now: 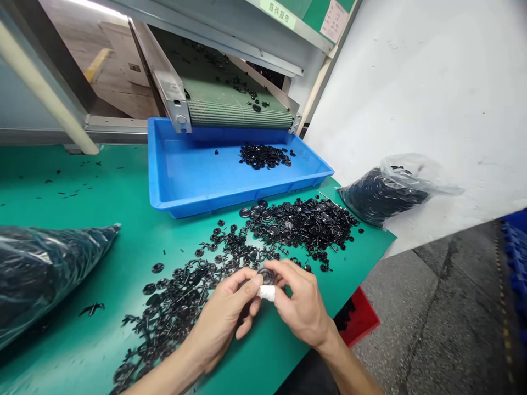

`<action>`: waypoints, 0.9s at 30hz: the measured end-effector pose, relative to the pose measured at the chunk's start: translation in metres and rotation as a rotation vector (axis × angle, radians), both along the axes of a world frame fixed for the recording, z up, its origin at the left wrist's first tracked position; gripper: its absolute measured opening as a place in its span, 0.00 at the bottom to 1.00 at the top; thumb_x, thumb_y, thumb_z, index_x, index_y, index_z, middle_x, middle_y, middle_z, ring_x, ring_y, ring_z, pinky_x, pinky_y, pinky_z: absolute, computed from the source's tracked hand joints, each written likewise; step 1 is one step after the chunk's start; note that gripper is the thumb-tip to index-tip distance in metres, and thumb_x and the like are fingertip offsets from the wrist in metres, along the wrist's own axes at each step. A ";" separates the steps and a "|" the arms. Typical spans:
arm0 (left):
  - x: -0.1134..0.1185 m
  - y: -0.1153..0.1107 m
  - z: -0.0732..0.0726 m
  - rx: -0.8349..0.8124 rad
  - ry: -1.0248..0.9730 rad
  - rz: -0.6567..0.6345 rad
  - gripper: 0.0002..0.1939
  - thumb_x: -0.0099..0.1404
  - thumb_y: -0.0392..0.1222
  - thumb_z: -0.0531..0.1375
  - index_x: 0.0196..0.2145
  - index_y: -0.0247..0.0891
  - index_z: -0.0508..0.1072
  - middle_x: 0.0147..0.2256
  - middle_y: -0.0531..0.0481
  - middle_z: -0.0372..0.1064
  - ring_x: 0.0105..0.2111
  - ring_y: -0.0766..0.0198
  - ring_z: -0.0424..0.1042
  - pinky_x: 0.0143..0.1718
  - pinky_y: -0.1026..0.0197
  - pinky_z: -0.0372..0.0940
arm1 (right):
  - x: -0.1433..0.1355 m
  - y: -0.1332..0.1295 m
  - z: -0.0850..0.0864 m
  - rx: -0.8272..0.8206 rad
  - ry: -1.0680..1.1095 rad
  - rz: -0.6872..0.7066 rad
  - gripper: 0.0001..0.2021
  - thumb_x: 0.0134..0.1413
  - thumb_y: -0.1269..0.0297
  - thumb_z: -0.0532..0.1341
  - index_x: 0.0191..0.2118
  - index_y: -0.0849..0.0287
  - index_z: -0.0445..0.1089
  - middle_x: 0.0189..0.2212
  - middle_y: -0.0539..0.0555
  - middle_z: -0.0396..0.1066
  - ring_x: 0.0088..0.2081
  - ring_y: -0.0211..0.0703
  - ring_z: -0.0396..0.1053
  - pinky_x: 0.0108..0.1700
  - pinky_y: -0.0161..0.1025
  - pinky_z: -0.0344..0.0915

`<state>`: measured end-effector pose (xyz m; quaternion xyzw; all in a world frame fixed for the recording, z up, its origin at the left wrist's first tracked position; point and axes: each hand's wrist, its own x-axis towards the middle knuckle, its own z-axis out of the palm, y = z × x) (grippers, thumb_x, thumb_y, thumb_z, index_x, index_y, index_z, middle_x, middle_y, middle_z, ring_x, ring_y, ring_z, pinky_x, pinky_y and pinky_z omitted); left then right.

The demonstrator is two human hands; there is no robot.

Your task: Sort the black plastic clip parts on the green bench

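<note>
Currently, a person's left hand and right hand are meeting over the green-topped bench, with a small round glossy black plastic part sitting between their fingertips. The left fingers are pinching it, the thumb pressing near its left edge; the right fingers are grasping it from the opposite side, the index finger reaching to its far rim. Neither hand is standing nearer, as both are touching the part. Its round face is tilting upward and showing no long axis; the fingers are hiding whatever lies underneath. A white band is wrapping a finger just below the part, though which hand's finger is not showing clearly. Left of the hands, a loose spread of black plastic pieces is lying on the bench, while a denser black heap is lying beyond them, near the blue plastic tray.
</note>
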<state>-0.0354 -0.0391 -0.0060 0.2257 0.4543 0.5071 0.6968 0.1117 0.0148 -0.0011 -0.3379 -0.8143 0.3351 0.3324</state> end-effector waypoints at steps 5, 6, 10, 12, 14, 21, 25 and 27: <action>0.004 -0.003 -0.002 0.015 0.042 0.002 0.18 0.65 0.59 0.56 0.30 0.40 0.65 0.13 0.62 0.58 0.12 0.75 0.47 0.10 0.75 0.46 | 0.004 -0.004 0.007 0.032 -0.168 0.160 0.17 0.57 0.75 0.51 0.50 0.57 0.68 0.34 0.54 0.69 0.32 0.41 0.66 0.35 0.37 0.66; 0.004 -0.003 -0.003 0.031 0.054 0.003 0.19 0.65 0.59 0.56 0.29 0.40 0.64 0.13 0.62 0.58 0.11 0.76 0.47 0.10 0.75 0.46 | 0.003 -0.004 0.007 0.013 -0.168 0.168 0.16 0.57 0.75 0.51 0.48 0.57 0.69 0.33 0.53 0.69 0.32 0.41 0.66 0.34 0.37 0.65; 0.005 -0.002 -0.007 0.061 0.054 0.039 0.17 0.63 0.57 0.59 0.31 0.40 0.65 0.16 0.61 0.61 0.11 0.76 0.50 0.10 0.74 0.49 | -0.002 0.002 0.004 -0.031 -0.089 0.129 0.16 0.56 0.78 0.50 0.44 0.57 0.70 0.32 0.51 0.71 0.32 0.38 0.67 0.36 0.35 0.63; 0.004 -0.001 -0.008 0.026 0.032 0.065 0.16 0.62 0.54 0.62 0.38 0.40 0.67 0.18 0.61 0.62 0.12 0.75 0.51 0.10 0.74 0.50 | -0.003 0.014 0.004 -0.031 -0.131 0.130 0.17 0.55 0.79 0.50 0.44 0.57 0.70 0.30 0.49 0.71 0.31 0.38 0.67 0.35 0.34 0.63; 0.001 0.000 -0.007 -0.013 -0.001 0.058 0.19 0.61 0.52 0.64 0.44 0.39 0.68 0.18 0.60 0.63 0.13 0.75 0.52 0.10 0.74 0.51 | -0.003 0.032 0.007 0.007 -0.225 0.078 0.17 0.54 0.79 0.50 0.44 0.58 0.70 0.29 0.49 0.70 0.29 0.38 0.67 0.34 0.34 0.63; -0.004 0.003 0.000 -0.072 -0.175 0.122 0.09 0.62 0.45 0.63 0.37 0.40 0.71 0.25 0.55 0.67 0.18 0.72 0.63 0.10 0.75 0.54 | -0.010 0.093 0.009 0.238 -0.551 0.002 0.21 0.54 0.80 0.51 0.50 0.59 0.70 0.46 0.57 0.69 0.42 0.45 0.69 0.45 0.41 0.65; -0.006 0.003 0.004 -0.042 -0.193 0.071 0.11 0.64 0.47 0.62 0.30 0.37 0.70 0.28 0.51 0.70 0.18 0.74 0.63 0.11 0.76 0.55 | -0.009 0.100 0.002 0.228 -0.398 -0.023 0.19 0.55 0.80 0.50 0.45 0.59 0.74 0.41 0.55 0.73 0.42 0.43 0.70 0.46 0.41 0.65; -0.006 0.004 0.006 -0.065 -0.188 0.053 0.10 0.64 0.44 0.62 0.30 0.36 0.70 0.27 0.51 0.71 0.18 0.74 0.62 0.12 0.76 0.56 | -0.004 0.098 -0.001 0.176 -0.250 -0.067 0.18 0.54 0.79 0.51 0.43 0.58 0.74 0.40 0.54 0.74 0.41 0.43 0.71 0.45 0.40 0.66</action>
